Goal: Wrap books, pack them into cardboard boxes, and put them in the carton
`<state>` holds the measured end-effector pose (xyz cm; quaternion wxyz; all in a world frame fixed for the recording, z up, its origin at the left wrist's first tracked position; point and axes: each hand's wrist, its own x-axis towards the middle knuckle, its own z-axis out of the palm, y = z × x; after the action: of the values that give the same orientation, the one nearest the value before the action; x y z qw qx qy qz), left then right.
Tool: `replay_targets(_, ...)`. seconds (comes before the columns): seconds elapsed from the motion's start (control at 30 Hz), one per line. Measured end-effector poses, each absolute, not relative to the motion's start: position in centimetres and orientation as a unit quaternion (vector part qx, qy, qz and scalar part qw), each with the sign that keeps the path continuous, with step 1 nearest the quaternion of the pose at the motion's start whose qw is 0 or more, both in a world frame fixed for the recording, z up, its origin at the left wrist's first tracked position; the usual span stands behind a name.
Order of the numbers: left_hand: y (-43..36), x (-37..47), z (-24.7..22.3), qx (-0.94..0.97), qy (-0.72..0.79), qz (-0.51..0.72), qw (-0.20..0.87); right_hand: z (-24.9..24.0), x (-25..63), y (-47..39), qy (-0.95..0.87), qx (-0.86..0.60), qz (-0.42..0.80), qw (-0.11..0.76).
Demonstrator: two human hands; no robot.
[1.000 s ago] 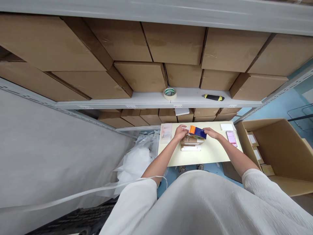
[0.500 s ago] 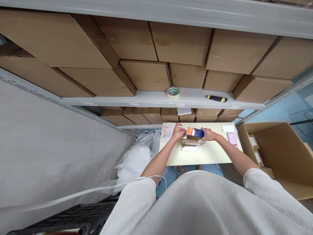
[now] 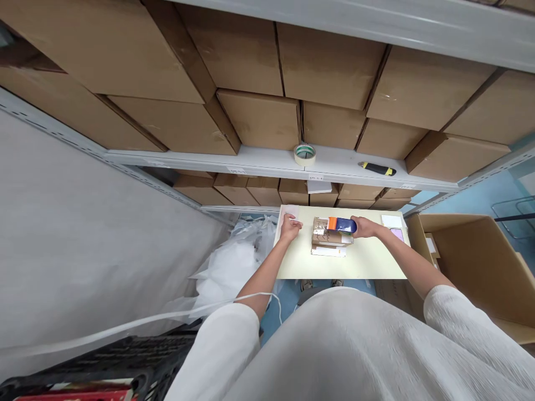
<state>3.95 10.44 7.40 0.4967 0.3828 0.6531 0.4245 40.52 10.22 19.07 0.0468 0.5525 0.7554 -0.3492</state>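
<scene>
My right hand (image 3: 364, 227) grips a blue and orange tape dispenser (image 3: 345, 225) by its right end. The dispenser lies against the top of a small brown cardboard box (image 3: 326, 238), with a shiny strip at its left end. Below the box's front face, a white label or strip (image 3: 329, 252) shows. To the left, my left hand (image 3: 290, 226) hovers over the pale table (image 3: 292, 262), apart from the box, fingers loosely spread with nothing seen in them. A pinkish sheet (image 3: 290, 210) lies by its fingertips at the table's corner.
A phone (image 3: 397, 234) and a white card (image 3: 391, 220) lie at the table's right. An open carton (image 3: 472, 239) stands beyond. On the shelf ahead are a tape roll (image 3: 305, 155), a cutter (image 3: 378, 169) and several cartons. White plastic wrap (image 3: 228, 262) is heaped at left.
My left hand has come away from the dispenser's left end and moved left over the table. My right hand keeps its grip. The view has shifted slightly.
</scene>
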Motion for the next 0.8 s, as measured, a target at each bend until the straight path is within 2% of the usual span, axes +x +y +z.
replay_targets(0.6,8.6,8.0,2.0,0.328,0.642,0.415,0.554,19.3,39.9,11.0,0.757,0.561,-0.322,0.092)
replay_targets(0.8,8.5,9.1,1.0,0.403,0.673,0.38,0.49,19.6,39.5,10.9,0.762,0.564,-0.301,0.106)
